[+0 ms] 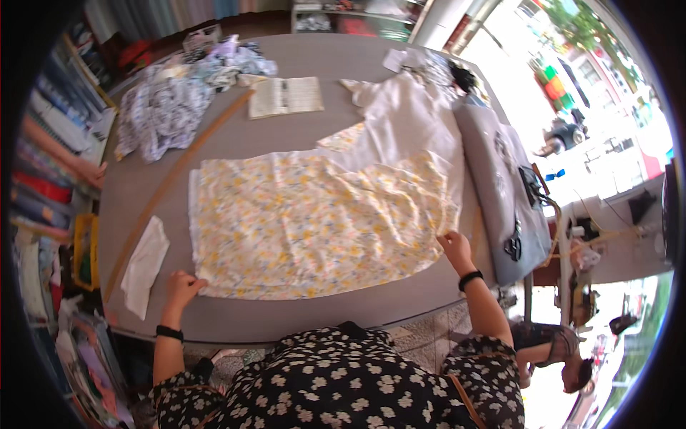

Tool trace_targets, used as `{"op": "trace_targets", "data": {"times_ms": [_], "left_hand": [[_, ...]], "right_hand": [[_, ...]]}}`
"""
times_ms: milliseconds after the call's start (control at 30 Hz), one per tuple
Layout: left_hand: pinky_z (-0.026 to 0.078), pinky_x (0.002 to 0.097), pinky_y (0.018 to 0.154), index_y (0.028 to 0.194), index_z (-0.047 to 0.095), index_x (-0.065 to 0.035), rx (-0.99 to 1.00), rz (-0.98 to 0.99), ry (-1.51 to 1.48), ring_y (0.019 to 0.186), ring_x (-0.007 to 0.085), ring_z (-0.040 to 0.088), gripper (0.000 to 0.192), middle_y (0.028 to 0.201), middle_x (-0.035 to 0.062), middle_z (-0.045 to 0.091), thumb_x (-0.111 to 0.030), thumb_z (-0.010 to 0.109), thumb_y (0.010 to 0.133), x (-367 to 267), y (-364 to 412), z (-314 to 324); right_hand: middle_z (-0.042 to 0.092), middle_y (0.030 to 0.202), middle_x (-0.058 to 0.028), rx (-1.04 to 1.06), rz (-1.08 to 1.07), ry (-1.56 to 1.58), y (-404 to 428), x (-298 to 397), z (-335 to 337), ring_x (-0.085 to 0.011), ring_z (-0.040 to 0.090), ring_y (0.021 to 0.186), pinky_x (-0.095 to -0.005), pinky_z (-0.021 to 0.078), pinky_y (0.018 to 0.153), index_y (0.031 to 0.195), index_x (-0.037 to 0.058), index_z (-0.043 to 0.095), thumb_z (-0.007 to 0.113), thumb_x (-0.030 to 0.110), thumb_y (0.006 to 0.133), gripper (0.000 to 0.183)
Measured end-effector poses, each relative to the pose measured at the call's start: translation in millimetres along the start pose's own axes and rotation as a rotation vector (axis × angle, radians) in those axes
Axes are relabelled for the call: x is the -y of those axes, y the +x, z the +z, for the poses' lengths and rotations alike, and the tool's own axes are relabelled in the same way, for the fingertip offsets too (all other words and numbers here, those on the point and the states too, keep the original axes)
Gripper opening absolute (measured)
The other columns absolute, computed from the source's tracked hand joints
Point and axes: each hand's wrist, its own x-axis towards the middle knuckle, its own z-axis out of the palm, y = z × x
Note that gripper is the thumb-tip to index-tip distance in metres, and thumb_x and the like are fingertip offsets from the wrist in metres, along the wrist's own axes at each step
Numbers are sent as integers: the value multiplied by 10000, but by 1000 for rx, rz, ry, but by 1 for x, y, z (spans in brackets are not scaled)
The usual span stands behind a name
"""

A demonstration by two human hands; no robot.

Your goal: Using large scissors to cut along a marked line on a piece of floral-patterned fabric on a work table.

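Note:
A floral fabric piece [316,225] with yellow, pink and blue print lies spread across the grey table before me, slightly wrinkled toward its right end. At its near left corner, my left hand [184,289] pinches the edge between thumb and fingers. My right hand [455,250] grips the fabric's right edge, a little higher up. Plain white fabric [407,115] stretches out from beneath the print toward the far right. A small floral scrap [343,138] rests on that white cloth. Left of the print is a loose white cloth piece [144,268].
A long wooden ruler [179,161] slants along the table's left side. Beyond it sit a crumpled patterned cloth heap [166,110] and an open notebook [305,96]. A grey padded board [485,177] carrying black scissors [513,244] borders the right. A person [557,351] sits at lower right.

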Motion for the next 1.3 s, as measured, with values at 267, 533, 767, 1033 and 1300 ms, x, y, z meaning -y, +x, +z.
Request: {"op": "trace_targets", "data": {"times_ms": [267,533,767,1033,1300], "left_hand": [[453,324,561,801,636,-5,-293,-331,-454,604,147,559,177,675,90,624,-160,721,810,-10,30,-1],[485,313,602,920,634,-29,-367,-474,-458,651,157,601,298,750,61,636,-188,792,724,-34,80,20],[439,336,523,762,638,-24,-273,-484,-373,551,142,534,208,620,56,595,-185,765,725,-28,84,38],[478,326,617,862,661,14,-442,-241,-381,619,165,575,186,694,94,640,-163,698,816,-24,79,39],[464,300,720,1069,612,24,-611,-341,-574,800,165,585,249,908,94,652,-192,554,960,-4,75,23]], "right_hand": [[700,855,-139,-215,199,199,110,-65,51,-238,671,802,-374,503,713,933,40,695,653,232,818,227],[657,811,-108,-204,228,66,129,-81,61,-192,608,696,-332,499,676,901,13,692,723,249,773,270],[561,604,-18,-375,208,542,108,-63,21,-123,527,494,-277,445,457,794,20,626,621,177,849,167],[513,586,30,8,309,630,45,-94,-48,-60,427,440,-224,337,405,778,65,625,762,275,814,253],[652,798,-50,-127,491,858,25,-98,-52,-159,672,565,-221,317,370,944,53,607,689,137,836,160]]}}
